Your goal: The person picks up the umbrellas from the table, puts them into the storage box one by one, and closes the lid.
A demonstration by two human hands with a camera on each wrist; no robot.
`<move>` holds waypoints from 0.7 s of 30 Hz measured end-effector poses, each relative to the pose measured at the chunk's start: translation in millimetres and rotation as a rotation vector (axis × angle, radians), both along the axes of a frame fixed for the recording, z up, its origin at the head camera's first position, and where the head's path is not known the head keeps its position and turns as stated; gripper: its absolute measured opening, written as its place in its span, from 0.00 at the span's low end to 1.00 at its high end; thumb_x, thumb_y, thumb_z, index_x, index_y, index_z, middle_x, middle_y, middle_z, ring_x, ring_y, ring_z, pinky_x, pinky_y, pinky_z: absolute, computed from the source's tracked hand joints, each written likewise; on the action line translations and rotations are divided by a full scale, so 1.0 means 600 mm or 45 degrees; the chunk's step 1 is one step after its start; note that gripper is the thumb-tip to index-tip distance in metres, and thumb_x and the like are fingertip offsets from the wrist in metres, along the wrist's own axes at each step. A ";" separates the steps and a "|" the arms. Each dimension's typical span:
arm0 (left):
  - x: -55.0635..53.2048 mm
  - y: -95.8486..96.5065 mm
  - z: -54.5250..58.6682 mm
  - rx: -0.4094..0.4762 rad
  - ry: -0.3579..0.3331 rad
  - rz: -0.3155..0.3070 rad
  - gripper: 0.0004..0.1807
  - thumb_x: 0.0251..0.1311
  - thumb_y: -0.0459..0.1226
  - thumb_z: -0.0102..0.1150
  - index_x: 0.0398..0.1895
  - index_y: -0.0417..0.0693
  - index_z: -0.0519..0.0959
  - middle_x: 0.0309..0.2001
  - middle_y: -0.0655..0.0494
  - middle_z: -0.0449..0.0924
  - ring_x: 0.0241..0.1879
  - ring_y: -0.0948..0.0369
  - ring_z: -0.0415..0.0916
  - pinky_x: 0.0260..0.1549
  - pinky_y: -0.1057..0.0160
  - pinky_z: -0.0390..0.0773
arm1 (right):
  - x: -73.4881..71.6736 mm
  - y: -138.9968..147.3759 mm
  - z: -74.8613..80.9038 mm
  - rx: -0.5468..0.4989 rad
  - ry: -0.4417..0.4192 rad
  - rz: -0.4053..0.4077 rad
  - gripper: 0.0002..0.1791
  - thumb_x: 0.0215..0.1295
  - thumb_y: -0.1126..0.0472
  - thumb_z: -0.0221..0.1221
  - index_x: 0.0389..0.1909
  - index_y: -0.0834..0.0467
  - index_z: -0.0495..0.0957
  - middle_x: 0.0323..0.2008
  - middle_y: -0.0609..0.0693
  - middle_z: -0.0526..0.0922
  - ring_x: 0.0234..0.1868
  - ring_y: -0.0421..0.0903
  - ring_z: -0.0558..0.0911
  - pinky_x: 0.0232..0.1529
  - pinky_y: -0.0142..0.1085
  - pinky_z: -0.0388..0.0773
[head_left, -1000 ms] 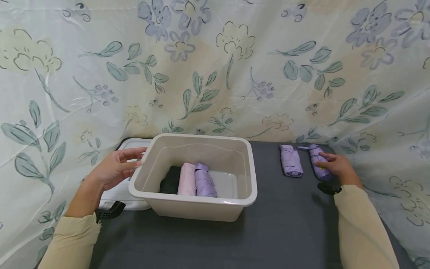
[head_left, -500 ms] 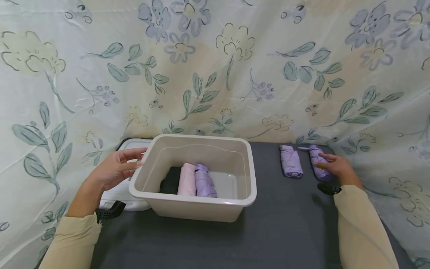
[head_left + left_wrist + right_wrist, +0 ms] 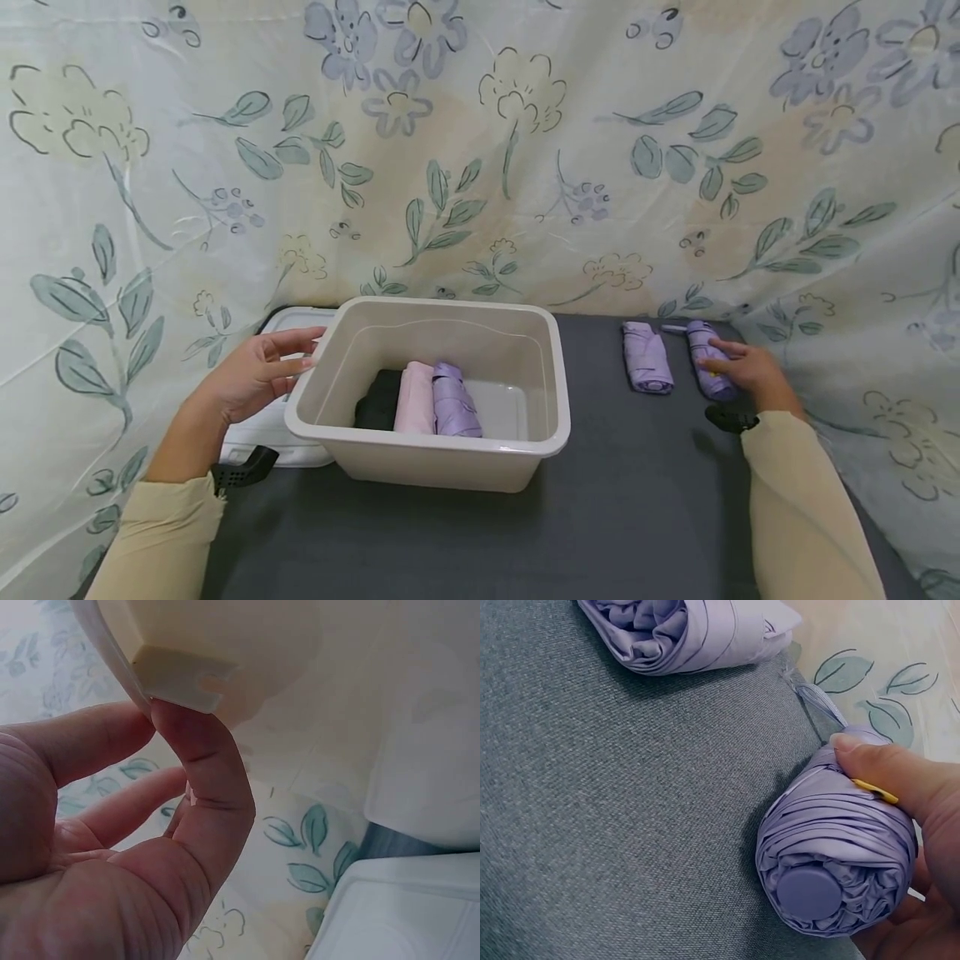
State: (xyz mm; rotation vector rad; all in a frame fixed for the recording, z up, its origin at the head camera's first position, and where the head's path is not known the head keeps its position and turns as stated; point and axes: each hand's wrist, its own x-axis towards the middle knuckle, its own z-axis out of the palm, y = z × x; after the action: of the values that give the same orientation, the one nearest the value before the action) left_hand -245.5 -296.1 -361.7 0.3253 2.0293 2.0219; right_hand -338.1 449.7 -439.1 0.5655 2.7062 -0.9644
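Observation:
In the head view, my left hand [image 3: 255,375] pinches the left rim of a beige plastic storage bin [image 3: 442,467]. The left wrist view shows the thumb and a bent finger at that rim [image 3: 112,656]. At the far right, my right hand [image 3: 756,375] grips a folded lilac umbrella [image 3: 832,825] lying on the table. Its round end cap faces the right wrist camera, the thumb lies on top, and the other fingers are partly hidden. Just left of it lies a rolled lilac bundle [image 3: 647,358], apart from the hand.
Inside the bin, side by side, lie a black bundle [image 3: 378,402], a pink roll [image 3: 415,398] and a lilac roll [image 3: 454,402]. A white lid [image 3: 273,433] lies partly behind the bin at left. A floral curtain [image 3: 480,167] hangs along the back of the dark grey table [image 3: 615,500].

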 end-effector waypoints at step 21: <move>0.009 0.000 -0.008 -0.005 0.009 0.011 0.24 0.71 0.28 0.58 0.69 0.47 0.75 0.50 0.59 0.82 0.48 0.63 0.84 0.47 0.62 0.86 | 0.002 -0.012 0.007 0.076 0.055 0.130 0.44 0.72 0.46 0.61 0.80 0.58 0.53 0.76 0.80 0.41 0.74 0.80 0.49 0.71 0.72 0.52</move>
State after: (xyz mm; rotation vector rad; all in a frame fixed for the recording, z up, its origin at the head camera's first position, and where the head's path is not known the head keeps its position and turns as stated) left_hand -240.3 -296.0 -366.8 0.3243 2.0423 2.0245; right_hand -336.7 442.3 -435.1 0.4171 2.7798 -0.8832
